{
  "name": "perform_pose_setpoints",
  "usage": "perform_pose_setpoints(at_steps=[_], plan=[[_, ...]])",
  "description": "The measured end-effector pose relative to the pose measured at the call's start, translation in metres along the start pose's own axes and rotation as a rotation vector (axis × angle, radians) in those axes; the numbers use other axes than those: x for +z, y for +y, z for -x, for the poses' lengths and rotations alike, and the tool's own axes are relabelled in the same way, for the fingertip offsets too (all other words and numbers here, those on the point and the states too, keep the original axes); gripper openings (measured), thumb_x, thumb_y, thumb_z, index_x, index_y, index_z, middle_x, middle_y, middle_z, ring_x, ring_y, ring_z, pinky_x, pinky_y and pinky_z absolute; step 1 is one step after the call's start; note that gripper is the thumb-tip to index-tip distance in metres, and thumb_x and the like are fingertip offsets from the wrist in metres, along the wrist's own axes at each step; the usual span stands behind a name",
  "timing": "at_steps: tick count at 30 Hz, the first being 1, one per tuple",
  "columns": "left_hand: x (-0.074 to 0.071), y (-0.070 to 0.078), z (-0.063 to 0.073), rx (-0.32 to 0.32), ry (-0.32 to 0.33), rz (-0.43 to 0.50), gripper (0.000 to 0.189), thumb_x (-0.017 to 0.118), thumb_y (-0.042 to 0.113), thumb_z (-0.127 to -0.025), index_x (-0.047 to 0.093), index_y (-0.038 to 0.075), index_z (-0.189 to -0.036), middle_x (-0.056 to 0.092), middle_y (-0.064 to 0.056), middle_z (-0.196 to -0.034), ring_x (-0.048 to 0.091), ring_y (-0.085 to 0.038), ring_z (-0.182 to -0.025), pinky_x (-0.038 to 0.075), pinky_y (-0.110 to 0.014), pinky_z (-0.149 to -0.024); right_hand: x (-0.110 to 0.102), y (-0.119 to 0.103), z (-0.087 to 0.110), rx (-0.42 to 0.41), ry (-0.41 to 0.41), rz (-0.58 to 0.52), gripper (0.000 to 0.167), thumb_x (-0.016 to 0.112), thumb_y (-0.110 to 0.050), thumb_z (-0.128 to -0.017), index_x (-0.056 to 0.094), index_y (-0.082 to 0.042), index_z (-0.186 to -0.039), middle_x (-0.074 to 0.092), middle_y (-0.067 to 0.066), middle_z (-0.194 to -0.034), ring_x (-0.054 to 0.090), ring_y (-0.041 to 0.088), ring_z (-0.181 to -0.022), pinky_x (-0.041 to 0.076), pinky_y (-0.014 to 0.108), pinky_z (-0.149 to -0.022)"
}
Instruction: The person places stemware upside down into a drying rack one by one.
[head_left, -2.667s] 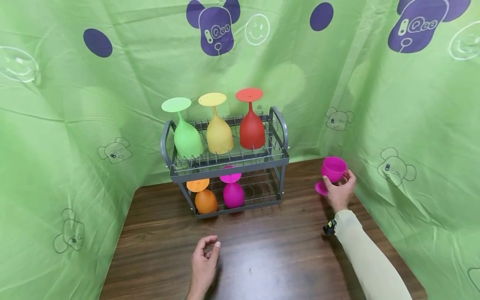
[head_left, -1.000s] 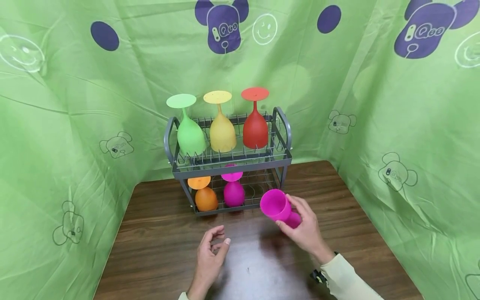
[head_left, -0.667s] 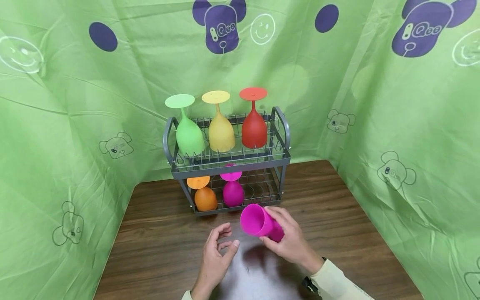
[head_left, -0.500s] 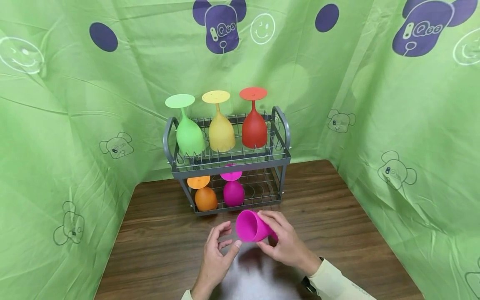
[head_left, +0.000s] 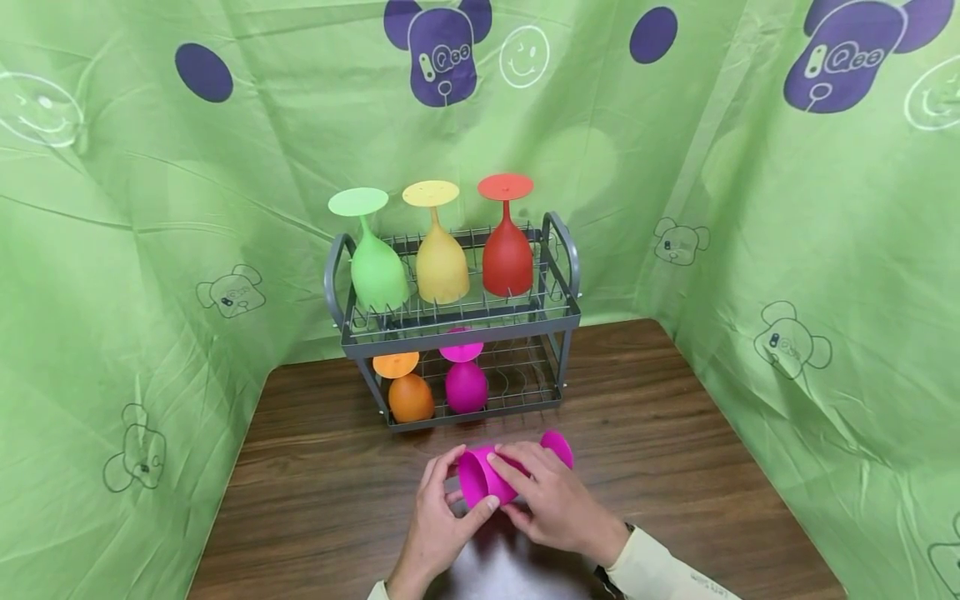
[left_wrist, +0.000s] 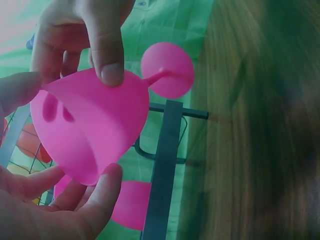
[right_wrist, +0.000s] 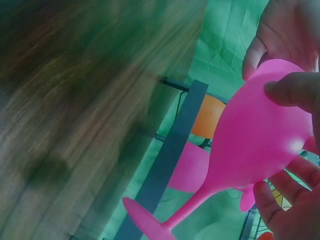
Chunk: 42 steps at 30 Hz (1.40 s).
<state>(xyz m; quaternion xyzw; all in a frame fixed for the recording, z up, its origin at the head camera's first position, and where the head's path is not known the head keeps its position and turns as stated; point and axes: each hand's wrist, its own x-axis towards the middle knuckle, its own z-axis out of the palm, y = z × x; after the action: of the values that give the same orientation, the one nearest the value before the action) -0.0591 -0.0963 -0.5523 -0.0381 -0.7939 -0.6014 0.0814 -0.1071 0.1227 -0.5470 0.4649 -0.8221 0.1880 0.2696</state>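
Over the table in front of the rack, both hands have hold of a magenta wine glass lying sideways, its mouth toward the left hand. My right hand grips the bowl, thumb on one side and fingers on the other. At the rim my left hand holds on with thumb and fingertips. The left wrist view shows the bowl with its rim squeezed out of round between the fingers. Stem and foot point away past the right hand in the right wrist view.
Behind the hands stands a grey two-tier rack. Upside down on top are a green glass, a yellow glass and a red glass. Below sit an orange glass and another magenta glass. Green cloth encloses the wooden table.
My right hand has brought the magenta glass from the table's right side to the middle, tipping it sideways. My left hand has moved slightly right and taken hold of the rim.
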Motion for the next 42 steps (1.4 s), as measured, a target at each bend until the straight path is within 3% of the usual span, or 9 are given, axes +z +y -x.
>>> perform_pose_setpoints(at_steps=[7, 14, 18, 22, 24, 30, 36, 42], plan=[[0.000, -0.002, 0.001, -0.034, 0.012, 0.021, 0.074, 0.094, 0.031, -0.079, 0.058, 0.027, -0.143, 0.060, -0.002, -0.131, 0.064, -0.026, -0.121, 0.064, -0.027, -0.087, -0.001, -0.003, 0.000, 0.007, -0.041, 0.044, 0.089, 0.093, -0.028, -0.073, 0.056, -0.011, -0.152, 0.062, 0.011, -0.145, 0.060, 0.026, -0.130, 0.058, 0.045, -0.103], [-0.001, -0.002, 0.000, -0.042, 0.032, 0.081, 0.071, 0.094, 0.027, -0.078, 0.059, 0.029, -0.141, 0.061, -0.001, -0.132, 0.062, -0.027, -0.122, 0.064, -0.027, -0.086, -0.004, -0.003, -0.002, 0.028, 0.046, -0.044, 0.082, 0.093, -0.029, -0.076, 0.060, -0.010, -0.148, 0.062, 0.015, -0.144, 0.061, 0.028, -0.131, 0.059, 0.049, -0.101], [-0.003, -0.002, 0.001, -0.053, 0.056, 0.113, 0.071, 0.095, 0.023, -0.078, 0.059, 0.027, -0.140, 0.060, -0.002, -0.134, 0.061, -0.027, -0.122, 0.064, -0.028, -0.085, -0.007, -0.006, -0.003, 0.086, 0.132, -0.133, 0.071, 0.090, -0.026, -0.079, 0.064, -0.007, -0.142, 0.063, 0.015, -0.142, 0.062, 0.027, -0.129, 0.055, 0.044, -0.106], [-0.004, -0.002, 0.001, -0.059, 0.088, 0.128, 0.071, 0.095, 0.020, -0.078, 0.059, 0.024, -0.139, 0.060, -0.003, -0.134, 0.062, -0.028, -0.122, 0.064, -0.030, -0.086, -0.008, -0.013, -0.002, 0.218, 0.243, -0.271, 0.062, 0.087, -0.016, -0.080, 0.066, -0.005, -0.137, 0.064, 0.015, -0.136, 0.063, 0.027, -0.124, 0.050, 0.030, -0.113], [-0.004, -0.001, 0.000, -0.063, 0.097, 0.134, 0.070, 0.094, 0.020, -0.078, 0.059, 0.023, -0.138, 0.060, -0.003, -0.134, 0.062, -0.028, -0.122, 0.065, -0.031, -0.085, -0.007, -0.017, -0.001, 0.314, 0.289, -0.365, 0.058, 0.086, -0.011, -0.081, 0.066, -0.006, -0.135, 0.065, 0.012, -0.134, 0.064, 0.026, -0.121, 0.052, 0.023, -0.107], [-0.004, 0.001, -0.001, -0.070, 0.119, 0.174, 0.073, 0.093, 0.016, -0.078, 0.056, 0.013, -0.141, 0.059, -0.005, -0.136, 0.062, -0.028, -0.123, 0.066, -0.035, -0.086, 0.000, -0.027, 0.003, 0.612, 0.389, -0.648, 0.048, 0.082, 0.000, -0.086, 0.067, -0.008, -0.131, 0.066, 0.010, -0.128, 0.066, 0.022, -0.115, 0.062, 0.029, -0.088], [-0.002, 0.002, 0.001, -0.059, 0.158, 0.235, 0.073, 0.091, 0.008, -0.078, 0.054, 0.008, -0.141, 0.058, -0.006, -0.138, 0.062, -0.027, -0.123, 0.066, -0.036, -0.086, 0.004, -0.037, 0.000, 0.836, 0.448, -0.900, 0.051, 0.078, 0.007, -0.088, 0.059, 0.004, -0.135, 0.061, 0.021, -0.134, 0.064, 0.029, -0.122, 0.063, 0.035, -0.095], [0.003, 0.000, 0.003, -0.012, 0.163, 0.369, 0.072, 0.083, -0.002, -0.083, 0.046, -0.003, -0.145, 0.053, -0.013, -0.143, 0.061, -0.027, -0.124, 0.065, -0.037, -0.088, 0.007, -0.041, -0.004, 1.000, 0.495, -1.275, 0.059, 0.069, 0.007, -0.093, 0.044, 0.004, -0.147, 0.056, 0.017, -0.139, 0.064, 0.017, -0.123, 0.058, 0.029, -0.103]])
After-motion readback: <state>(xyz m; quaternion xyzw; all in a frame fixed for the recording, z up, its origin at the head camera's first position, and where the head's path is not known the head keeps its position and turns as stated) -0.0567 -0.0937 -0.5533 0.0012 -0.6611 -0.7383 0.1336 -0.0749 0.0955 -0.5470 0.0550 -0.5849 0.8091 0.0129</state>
